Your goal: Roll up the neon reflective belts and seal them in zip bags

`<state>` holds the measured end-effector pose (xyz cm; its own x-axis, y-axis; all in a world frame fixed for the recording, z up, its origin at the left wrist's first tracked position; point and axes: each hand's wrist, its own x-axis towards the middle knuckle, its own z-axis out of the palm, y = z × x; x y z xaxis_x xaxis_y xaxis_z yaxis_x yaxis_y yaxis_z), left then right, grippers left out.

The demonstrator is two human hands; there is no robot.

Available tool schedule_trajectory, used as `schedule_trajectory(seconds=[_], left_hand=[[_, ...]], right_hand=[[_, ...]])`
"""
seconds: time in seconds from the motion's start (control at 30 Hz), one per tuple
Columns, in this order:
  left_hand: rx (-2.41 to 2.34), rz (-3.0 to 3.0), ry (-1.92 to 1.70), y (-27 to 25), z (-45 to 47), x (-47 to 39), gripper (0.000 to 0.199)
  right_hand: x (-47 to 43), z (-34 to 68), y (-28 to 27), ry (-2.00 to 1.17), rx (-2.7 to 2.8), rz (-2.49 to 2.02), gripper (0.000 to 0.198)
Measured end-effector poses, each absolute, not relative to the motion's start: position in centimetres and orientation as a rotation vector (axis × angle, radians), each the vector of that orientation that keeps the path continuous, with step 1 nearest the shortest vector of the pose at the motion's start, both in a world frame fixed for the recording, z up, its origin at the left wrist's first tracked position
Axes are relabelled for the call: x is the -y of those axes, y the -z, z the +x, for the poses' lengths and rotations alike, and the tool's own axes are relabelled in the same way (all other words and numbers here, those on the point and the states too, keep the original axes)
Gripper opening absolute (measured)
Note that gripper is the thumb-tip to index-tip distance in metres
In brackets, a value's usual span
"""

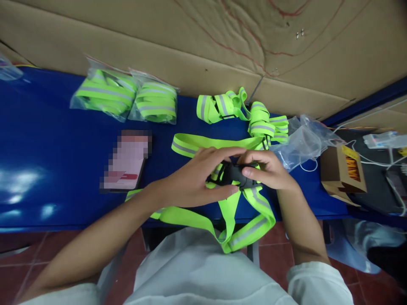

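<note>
A neon-yellow reflective strap (251, 233) with a grey stripe runs in loops over the table's front edge, in front of my body. A black plastic buckle (235, 174) on it is between my hands. My left hand (197, 176) is around the buckle's left side, thumb below and fingers above; part of its grip is hidden. From the right, my right hand (267, 168) pinches the buckle, thumb on top and fingers behind. Another stretch of strap (184, 144) lies behind my hands.
On the blue table (47, 148), two clear bags (106, 95) of straps and a phone (127, 161) lie left. Rolled straps (219, 106) sit by the cardboard wall (159, 42). A plastic bag (299, 142) and a small cardboard box (343, 169) are right.
</note>
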<state>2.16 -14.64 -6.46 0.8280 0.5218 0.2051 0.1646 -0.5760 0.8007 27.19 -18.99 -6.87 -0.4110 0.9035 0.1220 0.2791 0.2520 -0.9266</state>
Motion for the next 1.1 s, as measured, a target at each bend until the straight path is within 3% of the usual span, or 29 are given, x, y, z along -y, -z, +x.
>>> schedule_trajectory(seconds=[0.13, 0.4, 0.53, 0.77, 0.97, 1.1], left_hand=[[-0.483, 2.077, -0.438, 5.5, 1.5, 13.6, 0.036], [-0.328, 1.609, -0.230, 5.8, 0.5, 12.8, 0.047], [-0.279, 1.337, -0.181, 6.3, 0.6, 13.1, 0.038], [-0.460, 1.512, -0.407, 6.9, 2.4, 13.7, 0.037], [-0.430, 1.617, -0.478, 6.5, 2.6, 14.0, 0.026], [-0.277, 1.579, -0.514, 6.1, 2.3, 14.1, 0.016]], right_hand=[[19.2, 27.1, 7.3, -1.322, 1.727, -1.002, 0.031], [19.5, 26.6, 9.0, -1.256, 1.616, -1.036, 0.044], [19.6, 25.3, 9.6, -1.330, 1.447, -1.069, 0.055], [19.4, 23.7, 8.9, -0.574, 1.792, -1.316, 0.035], [19.6, 25.2, 7.2, -0.813, 1.919, -1.172, 0.049], [19.5, 26.6, 6.4, -1.110, 1.950, -1.063, 0.041]])
